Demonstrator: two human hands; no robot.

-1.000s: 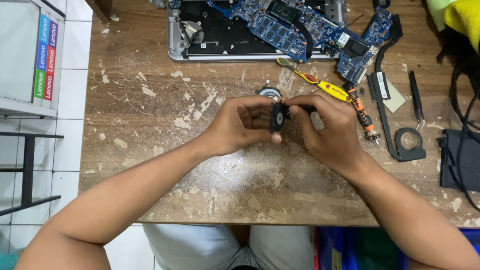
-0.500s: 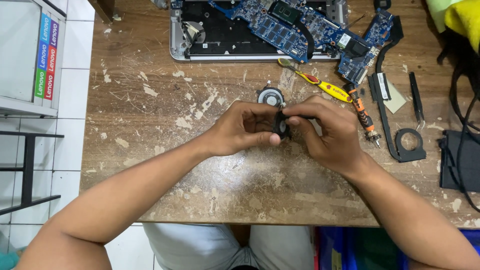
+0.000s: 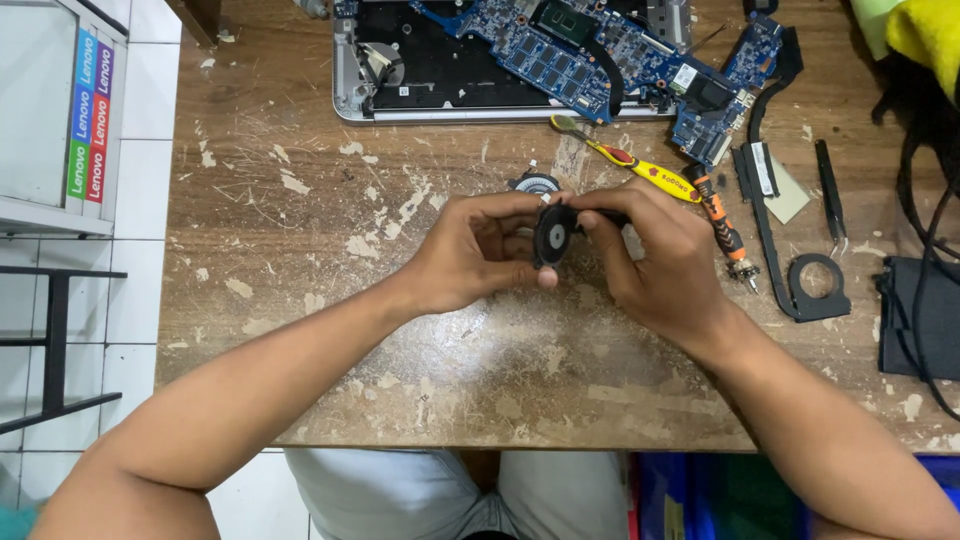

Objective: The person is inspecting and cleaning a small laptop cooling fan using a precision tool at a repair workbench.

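Note:
Both my hands meet over the middle of a worn wooden table point(image 3: 300, 300). My left hand point(image 3: 478, 250) grips a small round black fan rotor point(image 3: 553, 237), held on edge between thumb and fingers. My right hand point(image 3: 668, 262) pinches the same rotor from the right side, fingertips on its rim. Just behind my hands lies a round grey fan part point(image 3: 533, 184), partly hidden by my fingers.
An opened laptop base point(image 3: 440, 70) with a blue circuit board point(image 3: 600, 50) lies at the far edge. A yellow brush point(image 3: 630, 165), an orange-handled screwdriver point(image 3: 720, 225), black tweezers point(image 3: 830, 195), a black fan frame point(image 3: 815, 290) and dark cables point(image 3: 920, 200) sit to the right.
The rotor has been turned between my fingers, showing more of its round face. Both hands stay in the same spot.

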